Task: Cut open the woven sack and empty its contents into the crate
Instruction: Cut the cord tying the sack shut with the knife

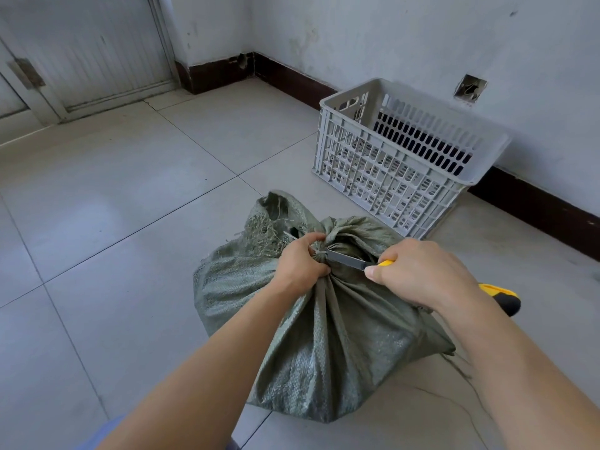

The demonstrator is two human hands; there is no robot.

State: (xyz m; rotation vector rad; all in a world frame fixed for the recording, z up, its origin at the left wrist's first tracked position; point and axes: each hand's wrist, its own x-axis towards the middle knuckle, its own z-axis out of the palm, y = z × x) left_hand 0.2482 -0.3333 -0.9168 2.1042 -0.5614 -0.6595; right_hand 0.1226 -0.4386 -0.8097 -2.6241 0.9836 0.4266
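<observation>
From the head camera, the green woven sack (pixel 324 319) sits on the tiled floor (pixel 113 222), its tied neck gripped by the left hand (pixel 300 266). The right hand (pixel 418 274) clasps a yellow-handled knife (pixel 354 259), blade tip at the knot. The grey crate (pixel 406 157) stands just beyond, against the wall (pixel 422 37).
</observation>
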